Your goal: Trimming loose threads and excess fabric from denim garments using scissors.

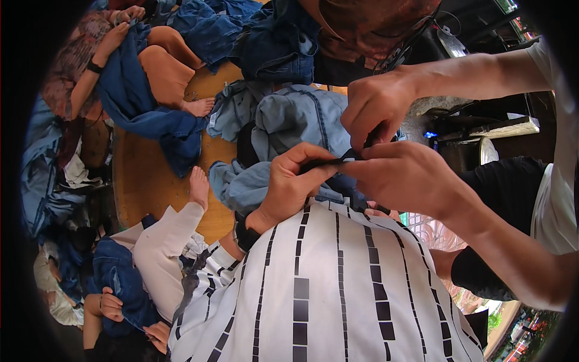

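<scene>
My left hand [294, 176], with a dark watch on its wrist, pinches a thin black strip [316, 163] that looks like cloth. A co-worker reaches in from the right. The co-worker's upper hand [380, 105] and lower hand [404, 175] close around the strip's other end, touching close to my fingers. Beneath the strip, light blue denim [295, 120] lies bunched in front of me. A small patch of skin [383, 212] under the co-worker's lower hand may be my right hand; its fingers are hidden.
Far left, a seated person holds dark blue jeans [129, 96]. Another, lower left, handles blue denim [123, 280]. Denim piles [271, 45] lie at the back on an orange-brown wooden surface [142, 175]. To the right are the co-worker's black shorts [503, 187] and a wooden board [506, 128].
</scene>
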A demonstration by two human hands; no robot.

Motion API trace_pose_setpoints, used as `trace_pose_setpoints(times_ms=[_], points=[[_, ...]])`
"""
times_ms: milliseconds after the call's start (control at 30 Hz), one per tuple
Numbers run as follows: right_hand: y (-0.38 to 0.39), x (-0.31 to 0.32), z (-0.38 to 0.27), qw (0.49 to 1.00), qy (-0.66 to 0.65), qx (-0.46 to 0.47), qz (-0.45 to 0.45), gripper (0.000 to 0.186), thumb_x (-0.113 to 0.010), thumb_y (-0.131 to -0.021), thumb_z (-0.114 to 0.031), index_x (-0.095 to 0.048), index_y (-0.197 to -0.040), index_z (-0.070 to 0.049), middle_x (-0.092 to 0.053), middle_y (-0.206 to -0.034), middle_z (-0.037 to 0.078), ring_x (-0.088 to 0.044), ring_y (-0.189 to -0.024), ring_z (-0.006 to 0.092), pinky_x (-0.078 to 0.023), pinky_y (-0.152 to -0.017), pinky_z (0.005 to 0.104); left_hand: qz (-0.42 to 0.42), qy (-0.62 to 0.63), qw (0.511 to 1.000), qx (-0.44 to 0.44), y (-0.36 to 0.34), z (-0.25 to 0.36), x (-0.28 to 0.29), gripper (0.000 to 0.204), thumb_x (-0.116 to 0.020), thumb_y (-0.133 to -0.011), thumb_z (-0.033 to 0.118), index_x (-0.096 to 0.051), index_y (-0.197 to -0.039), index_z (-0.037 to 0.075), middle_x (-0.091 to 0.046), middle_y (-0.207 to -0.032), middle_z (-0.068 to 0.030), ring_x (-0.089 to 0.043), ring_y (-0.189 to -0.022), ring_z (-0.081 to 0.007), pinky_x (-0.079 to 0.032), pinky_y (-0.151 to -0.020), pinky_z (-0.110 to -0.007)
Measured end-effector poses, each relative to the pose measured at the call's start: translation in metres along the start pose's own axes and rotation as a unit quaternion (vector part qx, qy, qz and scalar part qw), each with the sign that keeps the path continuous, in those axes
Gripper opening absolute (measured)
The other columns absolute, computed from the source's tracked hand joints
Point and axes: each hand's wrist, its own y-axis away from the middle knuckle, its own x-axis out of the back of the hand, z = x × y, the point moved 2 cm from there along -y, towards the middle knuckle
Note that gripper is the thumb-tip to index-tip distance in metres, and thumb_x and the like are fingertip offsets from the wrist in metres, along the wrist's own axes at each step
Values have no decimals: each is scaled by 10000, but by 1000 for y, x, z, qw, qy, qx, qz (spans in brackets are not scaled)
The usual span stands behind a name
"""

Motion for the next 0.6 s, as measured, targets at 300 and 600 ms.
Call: trace_pose_setpoints(times_ms=[300,600], points=[[-1,22,3,934,-256,-213,-128,207,-637,-870,-110,-649,-1050,-213,-571,-711,67,-627,-722,250,-497,-668,277,-17,8,1000,5,0,1,-1,130,-644,-873,-3,-656,-996,39,-573,-695,47,-415,-527,7,-297,-466,-183],[2,-4,5,998,34,45,8,224,-611,-902,-66,-582,-1123,-55,-612,-755,-4,-628,-702,156,-508,-611,255,-14,13,1000,1,-1,0,-1,144,-645,-873,-13,-640,-1007,39,-607,-740,30,-422,-546,11,-301,-471,-178]])
